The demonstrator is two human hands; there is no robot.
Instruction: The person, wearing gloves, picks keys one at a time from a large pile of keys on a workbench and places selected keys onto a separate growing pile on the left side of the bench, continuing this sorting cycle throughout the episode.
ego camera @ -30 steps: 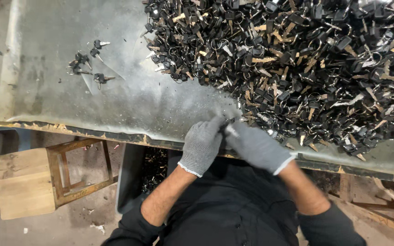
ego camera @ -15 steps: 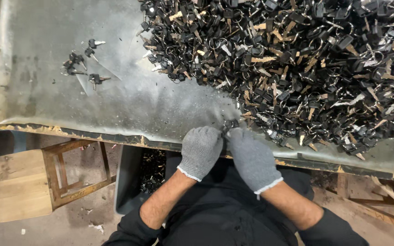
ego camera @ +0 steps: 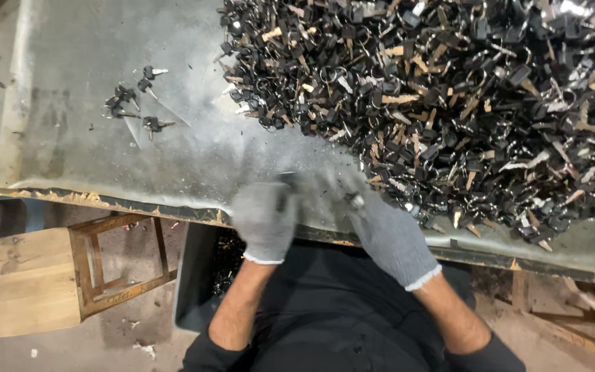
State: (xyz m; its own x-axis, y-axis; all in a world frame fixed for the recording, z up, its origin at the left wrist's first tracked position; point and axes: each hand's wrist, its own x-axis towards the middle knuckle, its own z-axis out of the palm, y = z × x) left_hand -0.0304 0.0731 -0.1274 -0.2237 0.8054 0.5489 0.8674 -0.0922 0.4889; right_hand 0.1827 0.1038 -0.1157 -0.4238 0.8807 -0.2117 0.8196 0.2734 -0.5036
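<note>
Key [ego camera: 285, 184] at table's [ego camera: 91, 103] near edge, gripped in gloved left hand [ego camera: 264, 219]; long axis blurred. Right hand [ego camera: 387, 234] just right, fingers pinching small metal piece [ego camera: 357, 201]. Key pile [ego camera: 435, 96] far right.

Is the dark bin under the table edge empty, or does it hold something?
Not empty: the bin below the table holds dark small pieces, visible beside the left hand. How full it is, cannot tell.

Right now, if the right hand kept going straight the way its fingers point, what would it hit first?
The right hand points up and left across the metal table. It would probably first meet the near edge of the big pile of black keys, just ahead of its fingertips. The hand is motion-blurred, so the exact line is uncertain.
</note>
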